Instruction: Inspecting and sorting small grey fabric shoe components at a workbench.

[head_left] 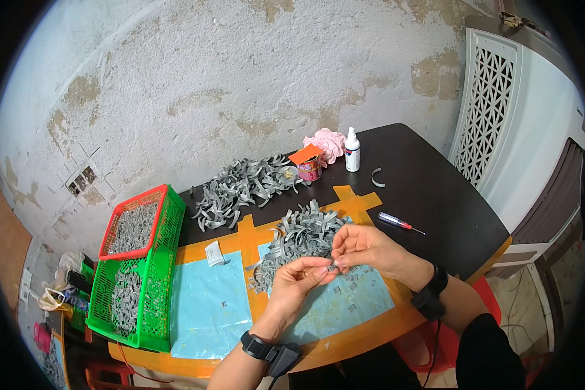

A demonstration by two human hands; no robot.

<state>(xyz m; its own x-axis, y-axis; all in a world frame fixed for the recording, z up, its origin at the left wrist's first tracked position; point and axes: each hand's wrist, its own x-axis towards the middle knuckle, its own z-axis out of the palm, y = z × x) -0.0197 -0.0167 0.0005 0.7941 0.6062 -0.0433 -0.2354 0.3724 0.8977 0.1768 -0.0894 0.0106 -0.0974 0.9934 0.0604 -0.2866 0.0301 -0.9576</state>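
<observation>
Fingertips to fingertips over the front of the table, my left hand and my right hand are both closed in a pinch. Between them is a small grey piece, mostly covered by the fingers. Just beyond my hands lies a heap of curved grey strips. Small grey bits are gathered by its left edge, and a few more lie loose on the light blue sheet below my right hand.
A larger pile of grey strips lies farther back, beside a tin, pink cloth and white bottle. A screwdriver lies right. Green and red baskets of grey pieces stand left.
</observation>
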